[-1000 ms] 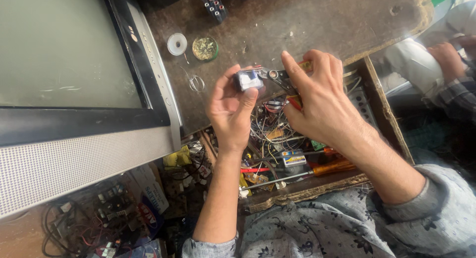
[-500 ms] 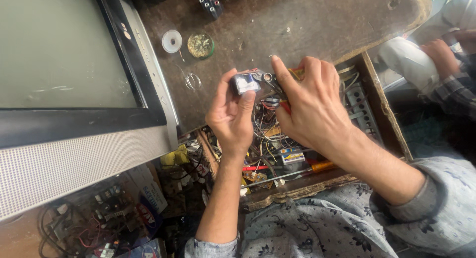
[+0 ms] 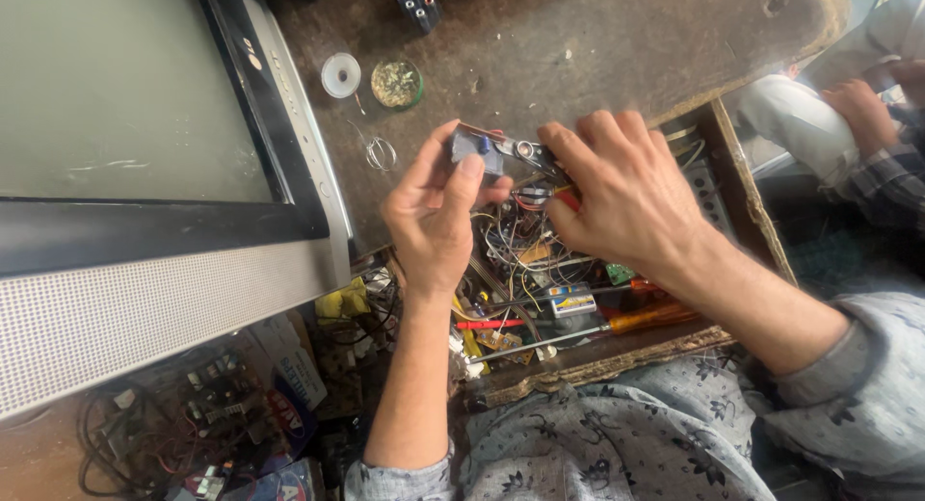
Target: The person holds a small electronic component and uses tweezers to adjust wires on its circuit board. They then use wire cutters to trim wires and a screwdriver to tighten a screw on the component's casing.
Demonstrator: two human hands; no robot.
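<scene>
My left hand [image 3: 436, 222] pinches a small grey-blue electronic part [image 3: 476, 148] between thumb and fingers, held up over an open wooden drawer [image 3: 617, 361]. Facing it, my right hand [image 3: 626, 195] grips a pair of pliers with red handles [image 3: 536, 160], whose metal jaws touch the part. Both hands hover just above the drawer's tangle of wires, small circuit boards and screwdrivers, at the front edge of a dark wooden workbench [image 3: 597, 39].
A large old television [image 3: 145, 154] stands at the left. A white solder spool [image 3: 340, 75], a round tin [image 3: 397, 83] and a wire coil [image 3: 380, 153] lie on the bench. Circuit boards and cables [image 3: 193, 414] pile up below. Another person's hand [image 3: 862, 111] rests at the right.
Both hands have kept their hold and drifted slightly left and down in view. The right hand's fingers have curled in closer around the pliers.
</scene>
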